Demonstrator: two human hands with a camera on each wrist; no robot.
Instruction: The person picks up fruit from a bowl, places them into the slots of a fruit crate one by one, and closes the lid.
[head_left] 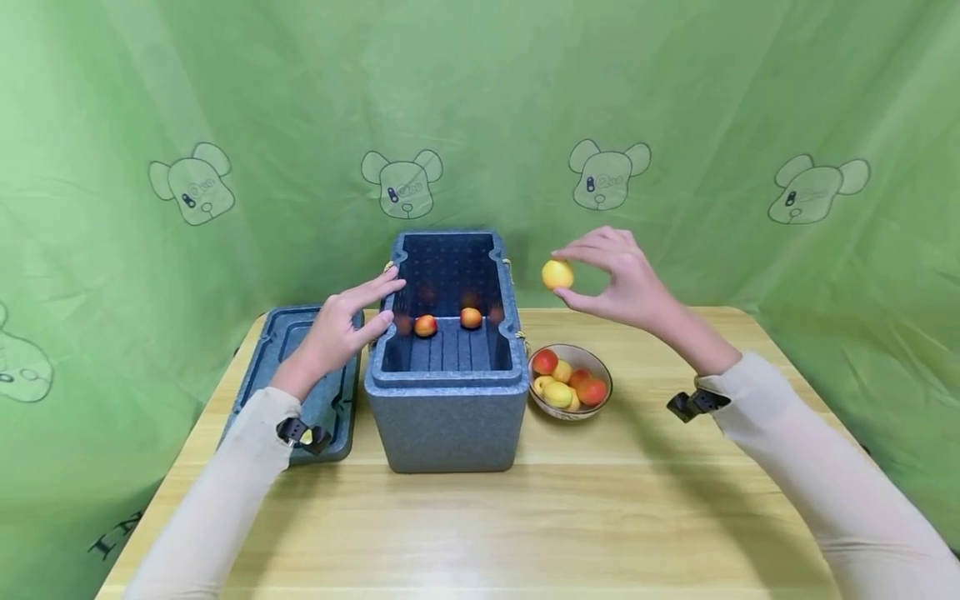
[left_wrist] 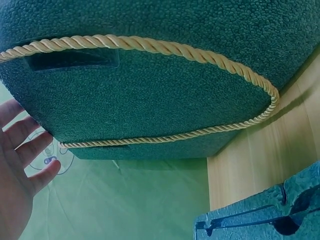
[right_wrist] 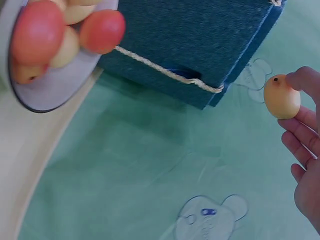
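Note:
My right hand [head_left: 618, 279] pinches a small yellow fruit [head_left: 557, 274] between thumb and fingers, raised to the right of a dark blue-grey foam box [head_left: 450, 425]. In the right wrist view the same fruit [right_wrist: 281, 96] shows a dark spot near its top. My left hand [head_left: 345, 329] rests at the box's left rim with its fingers extended; the left wrist view shows that hand [left_wrist: 20, 165] beside the box wall. Inside the box, two red-orange fruits [head_left: 425, 326] lie apart on the ribbed floor. A bowl [head_left: 551, 410] of red and yellow fruits stands right of the box.
The box's lid [head_left: 341, 417] lies on the wooden table [head_left: 465, 533] to the left, partly under my left forearm. Twisted yellow rope [left_wrist: 165, 46] runs along the box's sides. A green curtain [head_left: 495, 100] with bear-head drawings hangs behind the table.

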